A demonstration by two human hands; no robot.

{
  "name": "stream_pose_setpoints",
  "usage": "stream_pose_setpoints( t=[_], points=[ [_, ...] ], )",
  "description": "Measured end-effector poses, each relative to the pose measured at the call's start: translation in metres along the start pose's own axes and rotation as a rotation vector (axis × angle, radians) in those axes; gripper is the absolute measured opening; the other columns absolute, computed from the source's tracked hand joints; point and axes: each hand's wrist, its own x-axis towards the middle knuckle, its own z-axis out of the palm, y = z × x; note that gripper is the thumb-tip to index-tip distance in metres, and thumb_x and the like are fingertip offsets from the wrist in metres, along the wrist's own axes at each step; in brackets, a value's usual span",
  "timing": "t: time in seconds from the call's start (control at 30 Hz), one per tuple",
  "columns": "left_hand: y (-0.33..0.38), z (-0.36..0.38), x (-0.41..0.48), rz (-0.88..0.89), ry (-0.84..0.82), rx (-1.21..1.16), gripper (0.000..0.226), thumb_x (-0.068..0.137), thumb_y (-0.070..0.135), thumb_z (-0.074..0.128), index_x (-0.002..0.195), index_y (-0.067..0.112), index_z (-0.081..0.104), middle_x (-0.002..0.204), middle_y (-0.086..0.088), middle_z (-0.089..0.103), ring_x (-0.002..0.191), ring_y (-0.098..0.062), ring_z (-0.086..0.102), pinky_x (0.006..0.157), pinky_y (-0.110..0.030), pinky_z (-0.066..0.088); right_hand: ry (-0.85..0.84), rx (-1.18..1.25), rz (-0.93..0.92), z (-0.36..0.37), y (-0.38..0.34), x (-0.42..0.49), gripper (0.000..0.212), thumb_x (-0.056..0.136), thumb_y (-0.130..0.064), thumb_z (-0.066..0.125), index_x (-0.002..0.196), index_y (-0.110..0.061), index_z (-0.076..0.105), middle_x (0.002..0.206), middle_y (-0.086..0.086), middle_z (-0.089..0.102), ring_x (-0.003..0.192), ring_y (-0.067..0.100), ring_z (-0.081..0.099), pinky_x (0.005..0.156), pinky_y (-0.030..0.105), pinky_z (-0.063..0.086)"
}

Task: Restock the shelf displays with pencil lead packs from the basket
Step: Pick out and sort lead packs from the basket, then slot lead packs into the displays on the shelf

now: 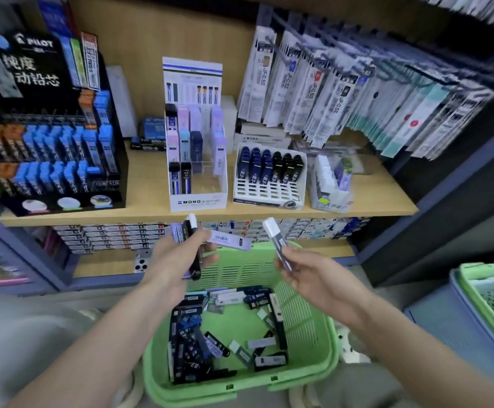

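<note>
The left hand's (181, 256) fingers curl round a bunch of lead packs (231, 240), black and lilac. The right hand (307, 273) pinches a single white-capped pack (276, 240). At six o'clock beneath both, the green basket (239, 387) holds loose packs (189, 348). Past the shelf edge (122, 217) stands the MONO display (198, 201) at twelve, and the Pilot display (48, 113) at ten.

Two hands (181, 254) (307, 269), two green baskets (239, 387) (489, 293), four shelf displays (34, 69) (192, 72) (269, 189) (331, 201).
</note>
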Motion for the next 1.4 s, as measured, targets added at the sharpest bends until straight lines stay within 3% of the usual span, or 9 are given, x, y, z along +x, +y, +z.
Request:
stream_pose_setpoints(
  t=[0.2,0.33,0.47,0.6,0.77,0.9,1.03,1.13,1.4],
  points=[
    [0.019,0.031,0.011,-0.010,-0.076,-0.030,0.004,0.086,0.003,0.064,0.087,0.005,0.061,0.062,-0.009,0.070,0.051,-0.015,0.067,0.057,-0.024,0.058,-0.022,-0.111,-0.149,-0.019,-0.027,0.009,0.031,0.081,-0.011,0.058,0.112,-0.008,0.056,0.074,-0.003,0.057,0.069,0.007,0.056,0.068,0.018,0.050],
    [0.026,0.046,0.023,-0.009,-0.113,-0.009,0.004,0.087,0.004,0.063,0.089,0.004,0.059,0.063,-0.012,0.071,0.051,-0.015,0.067,0.049,-0.021,0.056,0.208,-0.390,-0.284,-0.043,-0.052,0.028,0.026,0.087,-0.007,0.060,0.112,-0.015,0.058,0.084,-0.002,0.066,0.080,0.012,0.063,0.084,0.025,0.049],
    [0.028,0.059,0.036,-0.022,-0.133,-0.023,0.004,0.087,0.004,0.063,0.089,0.006,0.059,0.062,-0.011,0.070,0.050,-0.014,0.067,0.050,-0.022,0.057,0.340,-0.617,-0.344,-0.071,-0.078,0.051,0.039,0.091,-0.009,0.058,0.119,-0.035,0.050,0.087,-0.004,0.061,0.070,-0.001,0.060,0.076,0.021,0.044],
    [0.024,0.075,0.048,-0.055,-0.153,-0.036,0.006,0.086,0.004,0.064,0.088,0.005,0.059,0.063,-0.012,0.070,0.051,-0.015,0.067,0.053,-0.025,0.058,0.557,-0.658,-0.385,-0.105,-0.096,0.082,0.035,0.091,-0.007,0.058,0.120,-0.022,0.047,0.100,0.005,0.057,0.083,0.015,0.061,0.093,0.037,0.047],
    [0.022,0.100,0.060,-0.078,-0.209,-0.038,0.010,0.086,0.007,0.065,0.092,0.006,0.058,0.068,-0.012,0.072,0.056,-0.017,0.069,0.057,-0.026,0.059,0.780,-0.742,-0.495,-0.129,-0.123,0.109,0.029,0.087,-0.007,0.062,0.115,-0.003,0.053,0.092,0.002,0.058,0.085,0.015,0.056,0.075,0.018,0.049],
    [0.022,0.113,0.069,-0.084,-0.203,-0.055,0.006,0.085,0.005,0.065,0.089,0.007,0.060,0.077,-0.016,0.073,0.060,-0.018,0.070,0.056,-0.025,0.059,0.765,-0.904,-0.575,-0.137,-0.139,0.124,0.045,0.081,-0.005,0.068,0.115,-0.013,0.041,0.088,-0.007,0.053,0.072,0.011,0.058,0.069,0.028,0.050],
    [0.019,0.123,0.080,-0.095,-0.200,-0.037,0.009,0.085,0.006,0.066,0.092,0.007,0.060,0.075,-0.013,0.073,0.063,-0.018,0.071,0.062,-0.027,0.059,0.744,-1.095,-0.597,-0.146,-0.153,0.134,0.026,0.092,-0.011,0.056,0.116,-0.014,0.048,0.091,0.008,0.062,0.073,0.023,0.063,0.068,0.035,0.050],
    [0.017,0.130,0.086,-0.100,-0.196,-0.011,0.008,0.085,0.008,0.066,0.091,0.008,0.061,0.069,-0.009,0.073,0.061,-0.017,0.071,0.065,-0.029,0.059,0.770,-1.236,-0.580,-0.154,-0.161,0.142,0.024,0.100,-0.016,0.041,0.122,-0.008,0.045,0.073,0.003,0.051,0.058,0.018,0.045,0.053,0.033,0.032],
    [0.012,0.142,0.096,-0.125,-0.196,-0.003,0.008,0.085,0.006,0.065,0.092,0.007,0.060,0.063,-0.005,0.072,0.057,-0.015,0.070,0.066,-0.030,0.059,0.771,-1.320,-0.653,-0.158,-0.175,0.171,0.016,0.093,-0.016,0.056,0.109,-0.013,0.055,0.098,0.005,0.059,0.088,0.020,0.056,0.077,0.033,0.046]
  ],
)
